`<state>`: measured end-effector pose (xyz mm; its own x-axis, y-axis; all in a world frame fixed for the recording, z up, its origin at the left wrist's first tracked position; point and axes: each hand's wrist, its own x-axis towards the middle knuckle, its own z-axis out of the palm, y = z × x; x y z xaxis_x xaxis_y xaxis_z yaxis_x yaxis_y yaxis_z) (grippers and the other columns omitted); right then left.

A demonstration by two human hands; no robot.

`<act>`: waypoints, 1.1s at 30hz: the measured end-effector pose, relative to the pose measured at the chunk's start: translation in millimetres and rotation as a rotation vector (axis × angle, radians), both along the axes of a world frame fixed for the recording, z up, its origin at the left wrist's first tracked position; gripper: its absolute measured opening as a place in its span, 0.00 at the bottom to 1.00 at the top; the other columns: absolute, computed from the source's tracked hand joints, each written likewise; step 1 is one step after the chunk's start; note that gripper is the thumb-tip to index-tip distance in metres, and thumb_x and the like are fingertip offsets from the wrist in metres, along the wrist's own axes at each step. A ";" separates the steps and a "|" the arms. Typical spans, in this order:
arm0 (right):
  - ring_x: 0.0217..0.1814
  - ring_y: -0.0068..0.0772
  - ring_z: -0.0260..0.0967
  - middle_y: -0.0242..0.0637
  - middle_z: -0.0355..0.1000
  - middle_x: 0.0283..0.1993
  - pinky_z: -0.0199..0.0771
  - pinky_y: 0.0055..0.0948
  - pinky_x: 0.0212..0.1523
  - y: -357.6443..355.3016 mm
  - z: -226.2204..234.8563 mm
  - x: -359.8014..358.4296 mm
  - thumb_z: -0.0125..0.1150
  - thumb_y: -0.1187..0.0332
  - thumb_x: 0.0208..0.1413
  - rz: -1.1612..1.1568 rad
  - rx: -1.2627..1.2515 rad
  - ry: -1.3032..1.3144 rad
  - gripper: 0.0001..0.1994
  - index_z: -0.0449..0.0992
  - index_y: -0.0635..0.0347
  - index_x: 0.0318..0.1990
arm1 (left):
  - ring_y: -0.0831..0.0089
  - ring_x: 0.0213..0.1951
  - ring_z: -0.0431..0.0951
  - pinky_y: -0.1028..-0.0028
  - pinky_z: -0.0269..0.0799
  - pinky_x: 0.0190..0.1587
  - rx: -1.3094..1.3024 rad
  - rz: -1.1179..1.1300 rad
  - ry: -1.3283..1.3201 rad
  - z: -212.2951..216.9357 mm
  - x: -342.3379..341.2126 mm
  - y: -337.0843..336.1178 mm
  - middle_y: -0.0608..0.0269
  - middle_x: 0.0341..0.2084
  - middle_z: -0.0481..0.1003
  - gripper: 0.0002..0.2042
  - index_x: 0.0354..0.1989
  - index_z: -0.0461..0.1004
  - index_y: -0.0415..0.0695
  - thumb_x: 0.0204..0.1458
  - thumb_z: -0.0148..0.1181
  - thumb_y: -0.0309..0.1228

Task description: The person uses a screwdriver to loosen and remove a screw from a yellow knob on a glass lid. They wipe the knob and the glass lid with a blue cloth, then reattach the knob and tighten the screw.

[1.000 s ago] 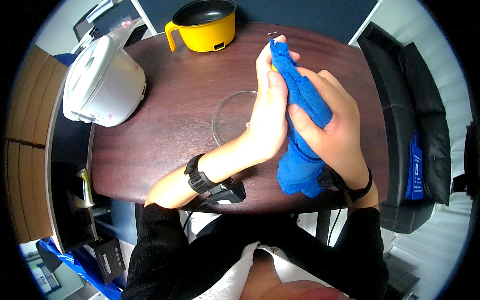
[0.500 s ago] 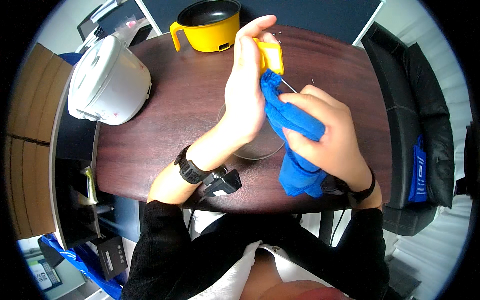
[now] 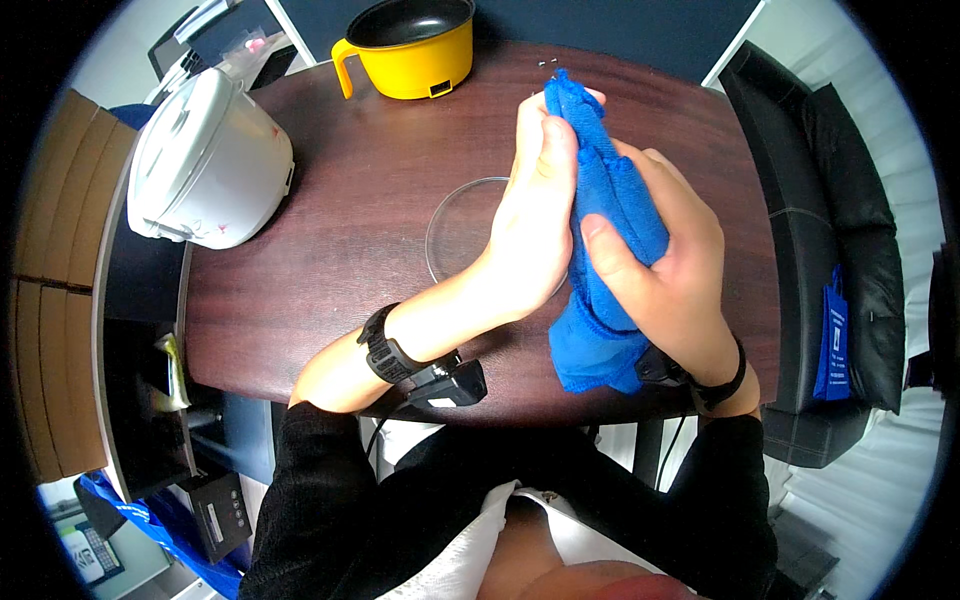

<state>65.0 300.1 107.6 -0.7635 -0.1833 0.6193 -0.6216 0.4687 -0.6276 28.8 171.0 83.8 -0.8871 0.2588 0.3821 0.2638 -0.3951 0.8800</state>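
A bunched blue cloth [image 3: 615, 210] stands tilted between my two hands, above the right half of the table. My right hand [image 3: 672, 245] grips it from the right, thumb across its front. On the other side, my left hand [image 3: 537, 205] presses its palm and thumb against the cloth. Its fingers curl behind, with tips showing near the cloth's upper end. Whatever the cloth may cover is hidden; no yellow piece shows there now. Under my left forearm lies a clear round disc with a thin rim [image 3: 428, 240], partly covered.
A yellow pot [image 3: 418, 68] with a side handle stands at the far edge. On the left is a white rice cooker [image 3: 215, 165]. Small metal bits [image 3: 547, 63] lie beyond my hands. A black device [image 3: 452, 385] sits by my left wrist; a black sofa [image 3: 800, 220] is at right.
The cloth has risen and now covers where a yellow piece and a thin metal rod showed in my left hand. My right hand has closed in toward the left one.
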 end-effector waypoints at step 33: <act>0.40 0.31 0.73 0.39 0.72 0.39 0.71 0.27 0.40 22.4 -5.0 -20.8 0.61 0.76 0.51 -0.336 0.241 0.165 0.20 0.72 0.58 0.54 | 0.72 0.50 0.74 0.68 0.71 0.55 0.070 -0.218 -0.220 8.7 -19.2 -11.0 0.60 0.47 0.74 0.16 0.55 0.67 0.39 0.65 0.46 0.34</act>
<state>44.1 322.4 102.5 -0.7000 -0.0956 0.7077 -0.4923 0.7826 -0.3812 9.6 160.0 92.5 -0.8770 0.4318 0.2109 -0.0274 -0.4831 0.8751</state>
